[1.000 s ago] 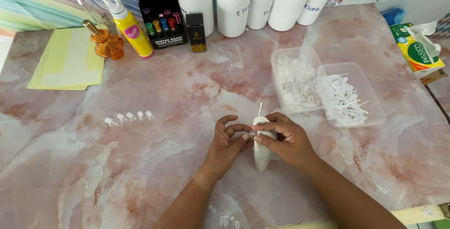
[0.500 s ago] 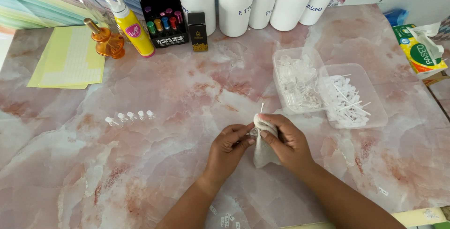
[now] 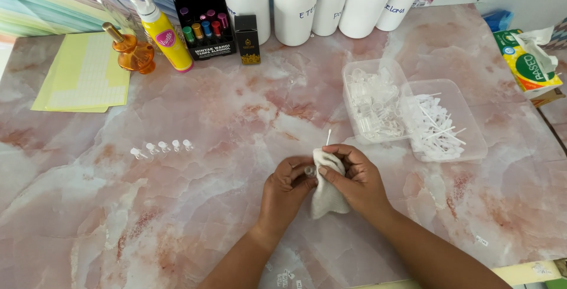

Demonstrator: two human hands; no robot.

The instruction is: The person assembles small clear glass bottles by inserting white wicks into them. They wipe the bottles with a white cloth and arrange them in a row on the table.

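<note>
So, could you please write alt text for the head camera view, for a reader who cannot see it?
Two hands, the left hand and right hand, together hold a small white cloth and a thin white stick over a pink marble table. To the right stand two clear plastic trays of small white parts; white bottles line the far edge.

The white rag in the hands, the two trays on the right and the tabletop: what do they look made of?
The rag looks like soft cloth: it folds and bunches in the right hand. The two trays look like thin clear plastic, since the table shows through their walls. The tabletop looks like pink-veined marble or a glossy printed imitation; I cannot tell which.
</note>
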